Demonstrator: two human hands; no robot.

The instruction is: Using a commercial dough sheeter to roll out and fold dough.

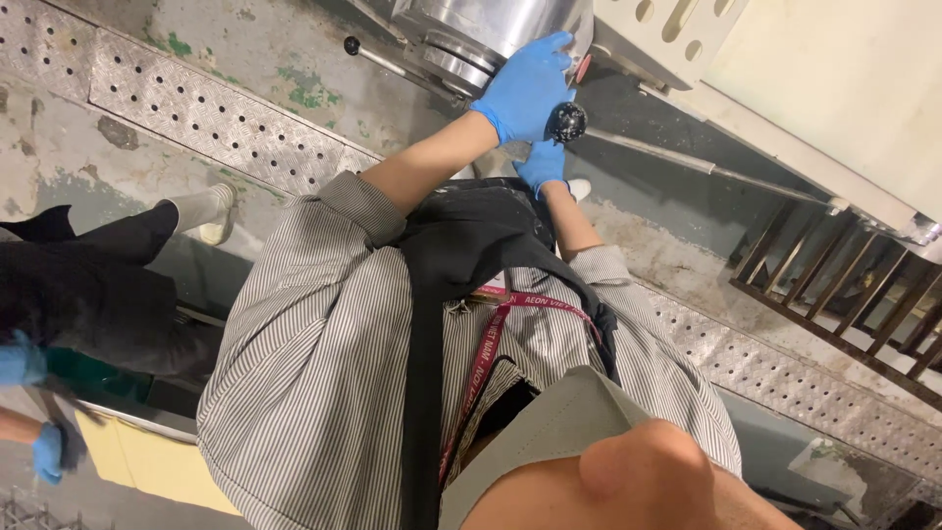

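My left hand [528,86], in a blue glove, lies flat with its fingers together on the polished steel drum [491,29] of a machine. A round black speckled knob [567,122] sits right at the heel of this hand. My right hand [542,164], also gloved in blue, is just below the knob, its fingers pointing up at it; the black apron [471,245] hides most of it. I cannot tell whether either hand grips the knob. My striped shirt, a red lanyard [486,358] and a grey face mask fill the lower frame.
A thin steel lever with a black ball end [351,44] sticks out left of the drum. A cream machine housing [785,69] and a rusty metal rack [844,294] stand at right. Another person in black trousers [88,285], with blue-gloved hands [44,451], crouches at left on the perforated floor plates [196,108].
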